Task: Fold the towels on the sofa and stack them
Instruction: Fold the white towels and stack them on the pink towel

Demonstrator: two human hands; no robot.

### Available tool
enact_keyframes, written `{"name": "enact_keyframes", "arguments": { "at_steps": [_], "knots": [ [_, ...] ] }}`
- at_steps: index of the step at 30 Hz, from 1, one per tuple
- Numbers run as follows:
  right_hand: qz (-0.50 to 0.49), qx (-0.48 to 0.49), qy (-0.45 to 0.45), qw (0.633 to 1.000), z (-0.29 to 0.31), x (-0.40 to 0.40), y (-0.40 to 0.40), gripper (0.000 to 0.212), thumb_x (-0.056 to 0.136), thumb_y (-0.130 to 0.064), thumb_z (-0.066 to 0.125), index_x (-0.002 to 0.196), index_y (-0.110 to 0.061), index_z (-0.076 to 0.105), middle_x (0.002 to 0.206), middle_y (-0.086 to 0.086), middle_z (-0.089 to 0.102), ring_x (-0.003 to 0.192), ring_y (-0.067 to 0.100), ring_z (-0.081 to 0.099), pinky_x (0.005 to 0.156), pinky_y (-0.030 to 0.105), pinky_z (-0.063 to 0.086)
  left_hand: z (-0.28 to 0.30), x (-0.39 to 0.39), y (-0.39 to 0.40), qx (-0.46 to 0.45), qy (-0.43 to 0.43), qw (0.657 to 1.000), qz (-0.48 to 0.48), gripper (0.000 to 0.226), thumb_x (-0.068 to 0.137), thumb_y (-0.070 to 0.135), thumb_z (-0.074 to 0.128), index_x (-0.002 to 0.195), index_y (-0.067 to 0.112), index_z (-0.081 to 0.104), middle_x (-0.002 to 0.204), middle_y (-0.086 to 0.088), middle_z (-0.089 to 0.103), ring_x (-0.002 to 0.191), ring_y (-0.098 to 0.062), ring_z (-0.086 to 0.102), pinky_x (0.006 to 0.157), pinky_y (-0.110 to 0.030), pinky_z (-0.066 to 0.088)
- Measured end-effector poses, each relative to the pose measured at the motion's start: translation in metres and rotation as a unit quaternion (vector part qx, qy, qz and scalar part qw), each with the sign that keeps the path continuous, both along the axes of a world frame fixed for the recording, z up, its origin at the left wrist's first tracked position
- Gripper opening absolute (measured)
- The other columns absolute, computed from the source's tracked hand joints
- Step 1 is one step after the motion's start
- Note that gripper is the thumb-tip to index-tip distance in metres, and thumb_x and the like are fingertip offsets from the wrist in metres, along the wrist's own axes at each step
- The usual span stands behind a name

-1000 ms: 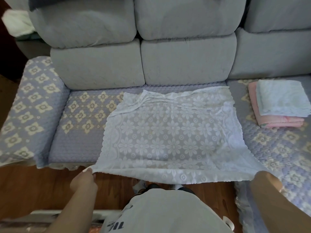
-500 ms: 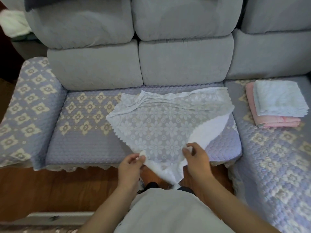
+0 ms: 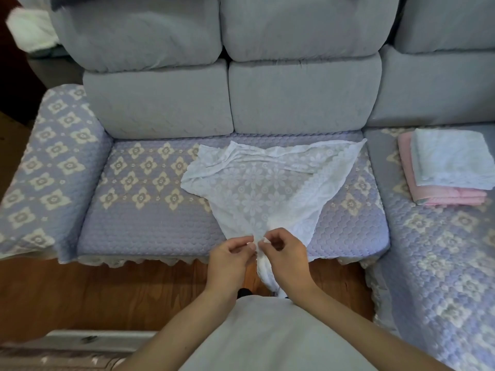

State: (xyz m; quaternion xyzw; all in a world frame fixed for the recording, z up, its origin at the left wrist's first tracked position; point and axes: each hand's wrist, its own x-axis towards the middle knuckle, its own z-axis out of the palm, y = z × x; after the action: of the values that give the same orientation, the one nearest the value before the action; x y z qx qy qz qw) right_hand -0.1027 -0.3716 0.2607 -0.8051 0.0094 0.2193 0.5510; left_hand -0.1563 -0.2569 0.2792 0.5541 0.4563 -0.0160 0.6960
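Corners that we held wide apart a second ago now meet at lower centre: our left hand (image 3: 232,257) and right hand (image 3: 284,253) each pinch the lace towel (image 3: 263,188), which fans across the sofa seat (image 3: 150,228). First fold begun. We count one loose towel and, at right, one stack (image 3: 450,168) of two folded.
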Motion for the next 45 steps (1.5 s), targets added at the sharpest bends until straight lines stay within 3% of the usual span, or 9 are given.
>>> {"name": "enact_keyframes", "arguments": {
  "at_steps": [6, 12, 18, 22, 27, 32, 38, 42, 45],
  "knots": [
    [0.002, 0.003, -0.054, 0.999, 0.002, -0.007, 0.004, 0.012, 0.091, -0.022, 0.070, 0.084, -0.031, 0.074, 0.088, -0.013, 0.070, 0.089, 0.005, 0.066, 0.078, 0.020, 0.052, 0.009, 0.004, -0.003, -0.027, -0.007, 1.000, 0.009, 0.010, 0.090, 0.004, 0.071, 0.099, 0.003, 0.074, 0.090, -0.014, 0.077, 0.090, -0.026, 0.076, 0.083, -0.033, 0.060],
    [0.030, -0.022, -0.136, 0.990, -0.003, -0.012, 0.006, 0.010, 0.092, -0.018, 0.070, 0.091, -0.022, 0.079, 0.091, -0.015, 0.062, 0.087, 0.007, 0.065, 0.074, 0.019, 0.052, 0.017, 0.008, -0.002, -0.114, -0.011, 0.993, 0.042, 0.016, 0.097, 0.011, 0.064, 0.103, -0.002, 0.070, 0.097, -0.019, 0.076, 0.094, -0.027, 0.075, 0.087, -0.036, 0.059],
    [0.046, 0.010, -0.142, 0.989, 0.008, 0.004, 0.009, 0.019, 0.092, -0.005, 0.064, 0.100, -0.017, 0.077, 0.097, -0.013, 0.063, 0.093, 0.006, 0.065, 0.078, 0.017, 0.052, 0.027, 0.030, 0.006, -0.056, 0.011, 0.998, 0.007, 0.011, 0.095, 0.007, 0.066, 0.102, 0.000, 0.068, 0.093, -0.019, 0.076, 0.087, -0.030, 0.075, 0.081, -0.043, 0.062],
    [0.037, 0.050, -0.075, 0.995, 0.018, 0.033, -0.008, 0.045, 0.086, 0.012, 0.054, 0.117, -0.019, 0.067, 0.104, -0.010, 0.070, 0.099, -0.004, 0.064, 0.090, 0.012, 0.049, 0.052, 0.056, 0.020, -0.035, -0.008, 0.999, -0.019, 0.002, 0.092, -0.001, 0.067, 0.093, 0.000, 0.066, 0.093, -0.019, 0.071, 0.078, -0.028, 0.073, 0.073, -0.032, 0.062],
    [0.122, -0.072, -0.134, 0.981, 0.006, 0.047, -0.023, 0.036, 0.088, -0.010, 0.065, 0.120, -0.026, 0.064, 0.113, -0.021, 0.065, 0.108, -0.005, 0.059, 0.099, 0.021, 0.048, 0.087, 0.075, 0.030, 0.029, -0.038, 0.995, -0.082, 0.010, 0.091, -0.004, 0.065, 0.098, 0.003, 0.062, 0.092, -0.017, 0.063, 0.071, -0.027, 0.070, 0.074, -0.037, 0.063],
    [0.139, -0.060, -0.230, 0.961, 0.017, 0.050, -0.004, 0.032, 0.091, -0.020, 0.065, 0.123, -0.020, 0.063, 0.115, -0.012, 0.065, 0.102, -0.003, 0.055, 0.084, 0.002, 0.037, 0.107, 0.081, 0.027, 0.038, -0.053, 0.993, -0.101, 0.011, 0.091, -0.006, 0.061, 0.091, 0.004, 0.061, 0.094, -0.020, 0.061, 0.076, -0.032, 0.070, 0.077, -0.040, 0.063],
    [0.072, -0.051, -0.268, 0.959, 0.021, 0.052, -0.007, 0.026, 0.094, -0.007, 0.057, 0.112, -0.018, 0.072, 0.103, -0.006, 0.073, 0.088, 0.008, 0.063, 0.077, 0.017, 0.050, 0.117, 0.082, 0.024, 0.081, -0.047, 0.987, -0.129, 0.009, 0.092, -0.004, 0.063, 0.093, 0.005, 0.063, 0.106, -0.026, 0.065, 0.078, -0.031, 0.074, 0.074, -0.037, 0.063],
    [0.039, -0.052, -0.245, 0.967, 0.026, 0.056, -0.008, 0.017, 0.090, -0.010, 0.062, 0.105, -0.017, 0.064, 0.096, -0.008, 0.064, 0.083, 0.005, 0.056, 0.068, 0.011, 0.038, 0.119, 0.081, 0.026, 0.085, -0.052, 0.985, -0.140, 0.008, 0.092, -0.002, 0.064, 0.096, 0.004, 0.063, 0.107, -0.027, 0.065, 0.077, -0.030, 0.075, 0.073, -0.035, 0.063],
    [0.057, -0.117, -0.328, 0.936, 0.031, 0.062, 0.000, 0.029, 0.079, -0.004, 0.071, 0.105, -0.011, 0.060, 0.096, -0.001, 0.059, 0.078, 0.015, 0.056, 0.061, 0.017, 0.033, 0.123, 0.083, 0.019, 0.069, -0.066, 0.986, -0.137, 0.008, 0.093, -0.003, 0.063, 0.099, 0.001, 0.063, 0.104, -0.023, 0.065, 0.080, -0.031, 0.075, 0.075, -0.037, 0.063]
  ]
}}
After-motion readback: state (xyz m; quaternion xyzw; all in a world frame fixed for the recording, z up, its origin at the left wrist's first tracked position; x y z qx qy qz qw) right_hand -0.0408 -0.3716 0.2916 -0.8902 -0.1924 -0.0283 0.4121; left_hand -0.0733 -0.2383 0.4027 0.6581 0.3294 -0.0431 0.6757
